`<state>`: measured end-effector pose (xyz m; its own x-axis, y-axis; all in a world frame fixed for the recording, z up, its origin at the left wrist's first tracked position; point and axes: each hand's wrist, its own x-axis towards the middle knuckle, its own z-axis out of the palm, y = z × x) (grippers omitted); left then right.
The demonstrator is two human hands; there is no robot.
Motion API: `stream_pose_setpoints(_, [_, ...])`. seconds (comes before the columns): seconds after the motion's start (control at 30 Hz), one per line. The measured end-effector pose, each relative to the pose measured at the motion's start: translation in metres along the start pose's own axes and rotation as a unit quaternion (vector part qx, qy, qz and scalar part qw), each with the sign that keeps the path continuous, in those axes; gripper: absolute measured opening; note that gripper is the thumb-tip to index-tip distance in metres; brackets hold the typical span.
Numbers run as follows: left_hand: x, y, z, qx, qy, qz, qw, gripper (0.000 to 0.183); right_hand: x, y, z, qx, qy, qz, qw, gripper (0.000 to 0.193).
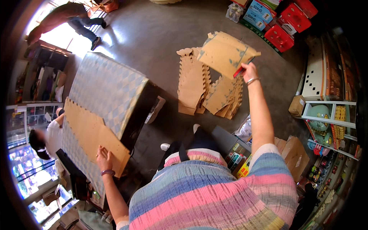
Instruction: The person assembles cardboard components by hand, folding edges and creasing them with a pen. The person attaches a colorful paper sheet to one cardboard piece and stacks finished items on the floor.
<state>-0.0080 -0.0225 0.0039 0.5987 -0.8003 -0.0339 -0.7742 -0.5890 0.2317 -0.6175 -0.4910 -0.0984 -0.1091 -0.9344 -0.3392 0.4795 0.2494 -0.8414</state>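
Note:
My left hand (103, 158) rests with its fingers stretched out on a long tan cardboard-like sheet (90, 126), toothed along one edge. The sheet lies on a table with a blue-grey checked cover (107, 76). Out to the right, my right hand (250, 72) is closed round a slim red cutter (238, 72), probably a utility knife. At that hand is a tan piece with blue-grey print (224, 51), over a floor pile of toothed tan pieces (191, 80). Whether the fingers also grip this piece I cannot tell.
Red and blue boxes (260, 15) are stacked at the far right. Shelves of goods (329, 124) line the right side. Beside my legs stands an open grey box (226, 140). One person (50, 134) is beyond the table; another (73, 19) bends at the far left.

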Motion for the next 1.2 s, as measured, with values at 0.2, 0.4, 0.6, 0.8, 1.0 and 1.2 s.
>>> stream_pose_setpoints(0.2, [-0.010,-0.009,-0.002,-0.015,-0.014,-0.031,0.999,0.037,-0.003,0.101,-0.114,-0.075,0.104,0.044,0.991,0.021])
stream_pose_setpoints(0.4, [0.028,-0.006,0.005,-0.014,-0.041,-0.010,0.999,0.045,0.005,0.236,-0.321,-0.740,0.121,0.236,0.618,0.033])
stream_pose_setpoints(0.6, [-0.032,0.016,-0.025,0.032,-0.038,-0.088,0.995,0.062,-0.063,0.234,-0.186,-0.340,0.313,0.304,0.833,0.013])
stream_pose_setpoints(0.8, [-0.026,0.021,-0.023,0.046,-0.009,-0.048,0.998,0.044,-0.089,0.199,0.040,-0.348,-0.091,-0.013,0.933,0.028])
stream_pose_setpoints(1.0, [-0.021,0.016,-0.017,0.036,0.044,0.003,0.998,0.040,-0.251,0.172,0.322,-0.318,-0.491,-0.093,0.806,0.018])
stream_pose_setpoints(1.2, [-0.028,-0.015,-0.016,-0.039,0.013,0.072,0.997,0.050,-0.311,0.220,0.430,-0.451,-0.549,-0.253,0.657,0.018])
